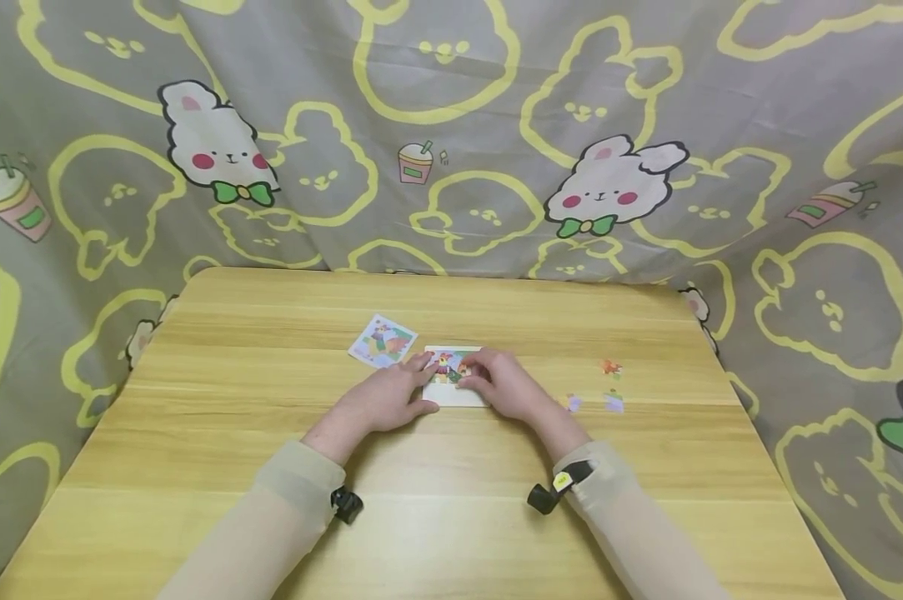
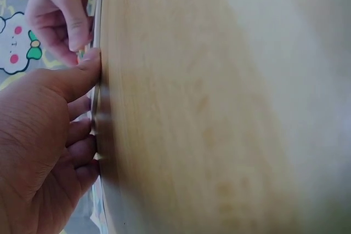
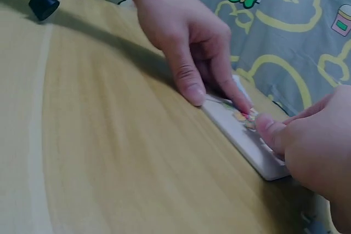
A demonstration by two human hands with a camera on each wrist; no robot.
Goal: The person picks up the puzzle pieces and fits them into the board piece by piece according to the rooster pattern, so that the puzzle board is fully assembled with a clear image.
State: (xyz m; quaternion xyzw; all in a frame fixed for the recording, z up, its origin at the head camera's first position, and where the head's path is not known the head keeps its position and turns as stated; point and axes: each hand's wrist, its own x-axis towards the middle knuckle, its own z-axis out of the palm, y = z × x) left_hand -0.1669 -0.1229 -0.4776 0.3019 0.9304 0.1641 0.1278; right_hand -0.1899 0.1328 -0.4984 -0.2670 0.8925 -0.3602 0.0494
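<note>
The white puzzle board is lying on the wooden table. My left hand is resting on its left side, fingers loosely extended; my right hand is pinching a puzzle piece over it. A picture card is lying left, loose pieces right.

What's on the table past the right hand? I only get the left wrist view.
Observer: At least three small coloured pieces lie loose on the table, to the right of the right hand.

Operator: Copy. Anything beyond the left hand?

Observer: Yes, a square picture card lies flat, just past its fingers.

Operator: I get the white board edge-on. Its face?

Observer: Head view shows a blank white strip along the side nearest the person, below a coloured picture.
</note>
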